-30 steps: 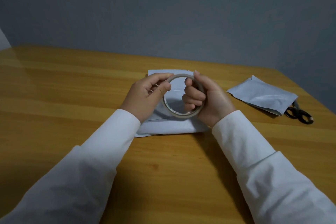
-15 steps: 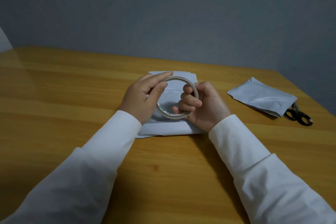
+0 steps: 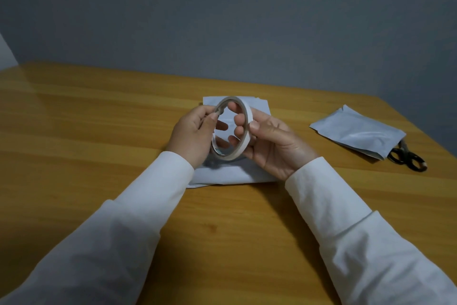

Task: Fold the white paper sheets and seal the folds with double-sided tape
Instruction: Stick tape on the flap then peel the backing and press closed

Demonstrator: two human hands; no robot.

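Observation:
A thin white roll of double-sided tape (image 3: 247,116) is held upright above a folded white paper sheet (image 3: 235,173) that lies flat on the wooden table (image 3: 99,119). My right hand (image 3: 274,146) grips the roll's right side, fingers through its hole and thumb on the outer rim. My left hand (image 3: 195,134) holds the roll's left side, thumb and forefinger pinched at its upper left edge. The hands hide most of the sheet.
A second folded white paper sheet (image 3: 358,135) lies at the right of the table, partly over black scissors (image 3: 408,158) near the right edge. A grey wall stands behind the table's far edge.
The roll has been turned from facing me to standing nearly edge-on. My right hand has opened toward me, palm showing, and my left fingers now pinch the roll's upper left rim.

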